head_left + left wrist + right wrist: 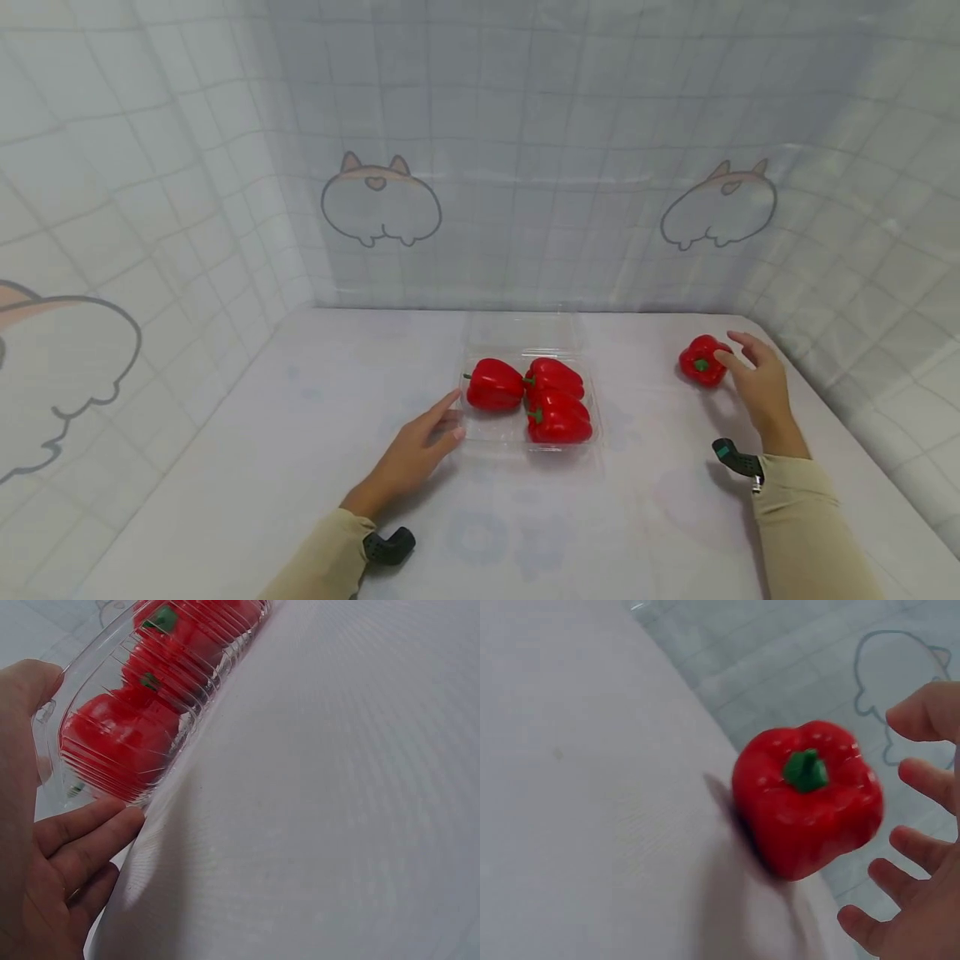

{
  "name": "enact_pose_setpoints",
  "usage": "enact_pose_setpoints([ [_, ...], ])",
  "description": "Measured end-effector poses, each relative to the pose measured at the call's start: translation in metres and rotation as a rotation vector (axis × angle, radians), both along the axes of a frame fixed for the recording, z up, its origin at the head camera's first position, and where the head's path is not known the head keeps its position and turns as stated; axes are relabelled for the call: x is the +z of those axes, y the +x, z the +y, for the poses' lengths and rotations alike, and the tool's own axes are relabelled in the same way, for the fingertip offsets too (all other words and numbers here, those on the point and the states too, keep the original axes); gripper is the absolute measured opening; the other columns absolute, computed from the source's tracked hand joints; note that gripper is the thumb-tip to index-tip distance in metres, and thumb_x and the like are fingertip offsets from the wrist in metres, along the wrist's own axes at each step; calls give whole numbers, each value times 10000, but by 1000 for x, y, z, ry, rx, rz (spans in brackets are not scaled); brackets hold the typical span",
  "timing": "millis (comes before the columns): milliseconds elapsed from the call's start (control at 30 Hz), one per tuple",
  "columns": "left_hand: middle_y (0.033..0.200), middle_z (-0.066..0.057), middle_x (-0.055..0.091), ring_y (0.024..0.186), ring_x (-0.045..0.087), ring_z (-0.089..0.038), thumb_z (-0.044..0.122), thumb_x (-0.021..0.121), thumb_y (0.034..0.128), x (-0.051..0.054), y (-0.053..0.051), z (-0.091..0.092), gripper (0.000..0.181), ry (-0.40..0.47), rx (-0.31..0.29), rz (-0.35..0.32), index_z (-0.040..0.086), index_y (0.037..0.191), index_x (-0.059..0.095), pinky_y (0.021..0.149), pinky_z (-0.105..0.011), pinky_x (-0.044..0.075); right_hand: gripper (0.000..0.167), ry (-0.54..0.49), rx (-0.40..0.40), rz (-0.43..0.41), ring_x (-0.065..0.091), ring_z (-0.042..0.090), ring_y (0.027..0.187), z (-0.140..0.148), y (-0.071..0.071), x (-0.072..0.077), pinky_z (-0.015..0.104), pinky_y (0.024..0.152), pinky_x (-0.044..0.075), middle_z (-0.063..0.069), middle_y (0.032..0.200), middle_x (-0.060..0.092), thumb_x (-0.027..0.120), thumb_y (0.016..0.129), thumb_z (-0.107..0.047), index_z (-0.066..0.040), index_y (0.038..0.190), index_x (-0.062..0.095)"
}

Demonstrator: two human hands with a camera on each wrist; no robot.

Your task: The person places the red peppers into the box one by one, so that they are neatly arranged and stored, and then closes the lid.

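A clear plastic clamshell box (491,429) lies with its lid (517,332) folded back on the table. Inside are three red bell peppers (495,385) with green stems, one at the left and two at the right. Against the box's left side rests my left hand (412,450), its fingers spread and fairly straight; in the left wrist view the thumb is by the rim. Far to the right, a single red bell pepper (806,802) sits on the table, stem facing me. My right hand (761,383) is just right of it, fingers apart, not gripping it.
The white table (315,467) meets a tiled-pattern cloth (525,100) at the back and along both sides. Cartoon animal drawings (382,200) decorate the cloth. A dark device (390,546) is strapped at each wrist.
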State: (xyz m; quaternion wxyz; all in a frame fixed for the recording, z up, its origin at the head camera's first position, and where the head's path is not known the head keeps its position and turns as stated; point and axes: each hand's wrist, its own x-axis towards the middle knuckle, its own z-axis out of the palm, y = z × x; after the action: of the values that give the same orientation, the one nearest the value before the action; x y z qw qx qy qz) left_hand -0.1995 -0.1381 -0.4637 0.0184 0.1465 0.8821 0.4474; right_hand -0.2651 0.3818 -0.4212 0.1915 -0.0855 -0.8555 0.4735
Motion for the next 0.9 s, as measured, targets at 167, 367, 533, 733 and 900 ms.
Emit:
enact_pose_setpoints([
  [167,1405,17,578,1284,553,-207,410,604,996,0,1,-2,639,5,4,-3,396,1567,315,1042,-546,446,634,-60,27,-46,189,447,1475,-2,-3,-6,643,1120,275,180,1633,223,517,1029,-397,-88,1557,352],
  [367,1408,22,574,1295,542,-205,415,604,996,1,0,-2,642,21,-12,-7,400,1567,312,1048,-543,441,704,-54,68,-83,160,472,1474,-1,-5,-8,662,1101,277,197,1642,177,532,1018,-434,-97,1584,283],
  [533,1408,15,575,1295,543,-210,411,597,1000,0,1,0,640,19,-14,-4,393,1570,307,1045,-547,442,760,-30,98,-111,174,504,1457,2,-7,-9,669,1084,292,230,1635,163,534,1012,-470,-82,1593,236],
  [733,1407,26,572,1312,523,-207,444,581,1003,4,2,0,631,27,-27,-14,400,1568,305,1070,-552,415,768,23,119,-155,191,538,1430,7,-7,-8,699,1057,314,291,1604,187,528,1014,-466,-54,1589,229],
  [900,1401,30,573,1310,522,-202,466,582,995,4,2,-1,635,20,-17,-12,409,1564,308,1064,-542,426,756,131,141,-177,201,562,1409,6,-10,-6,737,1022,321,330,1575,217,488,1025,-476,-45,1588,225],
])
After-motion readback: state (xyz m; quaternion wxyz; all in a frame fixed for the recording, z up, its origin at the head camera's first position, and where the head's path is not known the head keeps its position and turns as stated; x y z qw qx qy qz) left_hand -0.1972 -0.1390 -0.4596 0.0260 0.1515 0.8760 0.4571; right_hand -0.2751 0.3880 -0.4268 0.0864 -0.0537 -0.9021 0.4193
